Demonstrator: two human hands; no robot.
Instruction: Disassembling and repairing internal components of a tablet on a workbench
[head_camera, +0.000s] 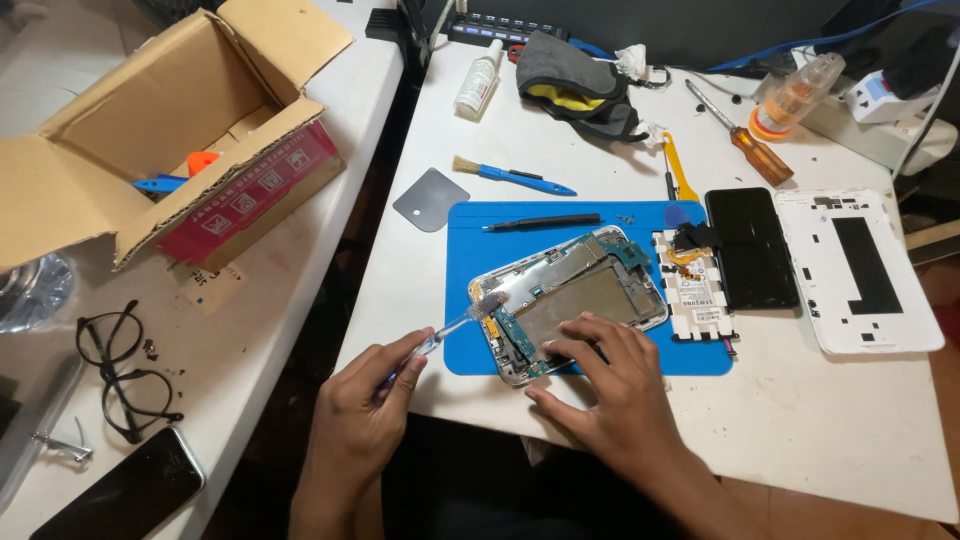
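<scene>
Your left hand (365, 400) has a closed pinch on the handle of a clear plastic toothbrush-type brush (462, 320), bristles down on the 9 o'clock edge of the opened tablet chassis with silver frame and exposed green boards (570, 300). Your right hand (610, 385) lies flat, fingers spread, pressing the chassis's 5 o'clock corner; it grips nothing, just pins it. The chassis sits tilted on the blue silicone work mat (470, 225), mid-table. On the mat at 12 o'clock from the chassis lies a black pen-shaped tool (545, 222); at 3 o'clock, touching the mat's edge, a white battery pack with orange flex cable (695, 285), then a black glass screen panel (750, 250), then the white plastic back cover (860, 270). Beyond the mat at 11 o'clock: a grey rounded pry card (431, 198) and a blue-handled bristle brush (510, 177); at 1 o'clock, a brown-handled screwdriver (745, 135). On the other table at 9 o'clock: an open cardboard box (160, 130), black-rimmed glasses (120, 370), a dark phone (130, 490). Handling call: the chassis looks light, thin, stiff only along the metal frame; boards and ribbon connectors are likely fragile. Hold by the frame edges, keep fingers off the boards, brush lightly.
</scene>
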